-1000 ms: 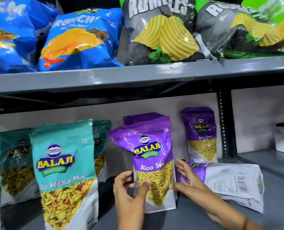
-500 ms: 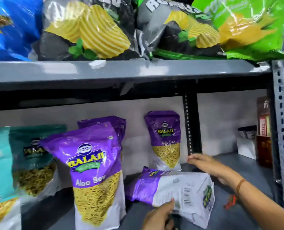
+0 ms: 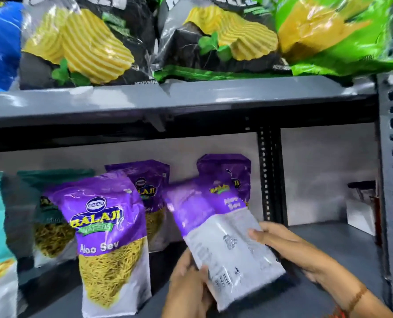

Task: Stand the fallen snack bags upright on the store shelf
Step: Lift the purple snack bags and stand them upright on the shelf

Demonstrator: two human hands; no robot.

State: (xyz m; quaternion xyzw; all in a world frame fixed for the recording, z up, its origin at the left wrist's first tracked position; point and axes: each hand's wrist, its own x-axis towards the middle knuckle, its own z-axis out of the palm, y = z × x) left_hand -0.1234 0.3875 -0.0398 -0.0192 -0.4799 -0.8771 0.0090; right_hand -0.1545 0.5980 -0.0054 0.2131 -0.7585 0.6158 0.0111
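The fingers [image 3: 263,232] of the right hand [image 3: 298,249] curl over the right edge of a purple-and-white plastic Aloo Sev pouch [image 3: 223,228], while the left hand [image 3: 188,283] clamps its lower left corner, thumb on the printed back. Both hands are closed on this pouch, which is off the grey metal lower shelf [image 3: 328,244], tilted with its top leaning left and its back panel towards the camera.

Judging by this, the step in hand is half done: the pouch is raised but not yet set on its base or turned face out.

Taking the held pouch as landmark, three purple Aloo Sev pouches stand upright: one in front to its left [image 3: 108,235], one behind that [image 3: 149,187], one directly behind it [image 3: 227,168]. Farther left stand teal pouches [image 3: 53,203], at least two, their count blurred. Above it, on the upper shelf, lie two dark chip bags [image 3: 87,42], one green and one blue.

No other fallen pouch shows on the lower shelf.
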